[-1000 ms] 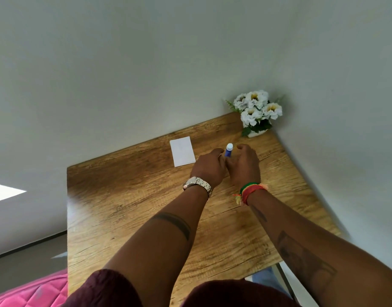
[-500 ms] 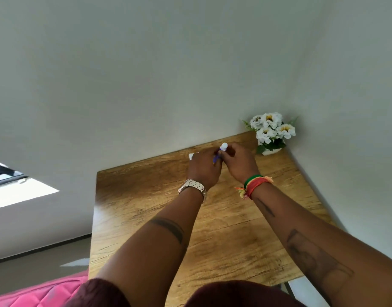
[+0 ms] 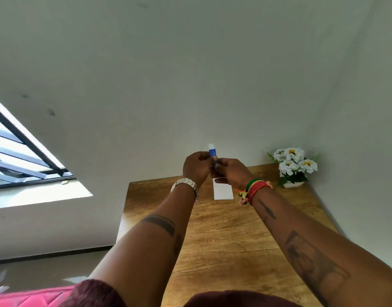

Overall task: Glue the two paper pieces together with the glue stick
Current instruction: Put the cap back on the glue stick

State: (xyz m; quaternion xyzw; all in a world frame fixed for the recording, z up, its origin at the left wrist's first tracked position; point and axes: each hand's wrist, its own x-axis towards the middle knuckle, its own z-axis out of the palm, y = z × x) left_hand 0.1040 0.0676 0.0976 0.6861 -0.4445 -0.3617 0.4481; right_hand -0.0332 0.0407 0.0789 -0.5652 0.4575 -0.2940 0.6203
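Both of my hands hold a blue glue stick (image 3: 212, 153) upright above the far part of the wooden table (image 3: 223, 235); its white end points up. My left hand (image 3: 196, 166) grips the upper body of the stick. My right hand (image 3: 231, 171) pinches its lower end. A white paper piece (image 3: 222, 190) lies flat on the table just below my hands, partly covered by my right hand. I see only one paper; whether a second lies with it I cannot tell.
A white pot of white flowers (image 3: 292, 167) stands in the table's far right corner against the walls. A barred window (image 3: 18, 156) is at the left. Something pink (image 3: 31, 298) lies at the lower left, beside the table.
My hands have lifted the glue stick up off the table toward the wall. The camera has tilted up and left, so the paper now shows below my hands.
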